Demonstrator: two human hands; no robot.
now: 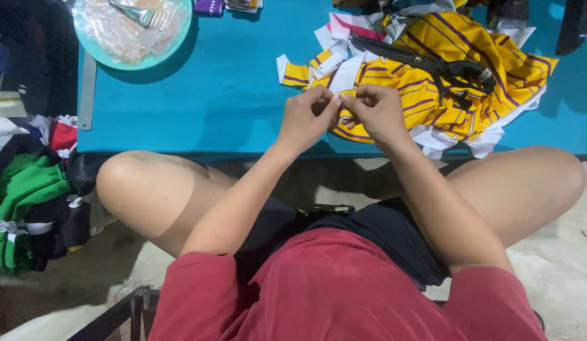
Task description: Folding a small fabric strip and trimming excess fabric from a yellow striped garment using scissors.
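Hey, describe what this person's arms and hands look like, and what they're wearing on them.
Both arms are bare from the upper arm down. The left hand and right hand wear no gloves, and no rings, watch or bracelets show. Loose short sleeves of a dark red shirt cover the upper arms, ending above the elbows.

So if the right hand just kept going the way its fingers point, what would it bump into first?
The right hand points toward the left hand, and their fingertips already nearly meet over a small piece of the yellow striped fabric. It would likely meet the left hand's fingers first, though depth is unclear.
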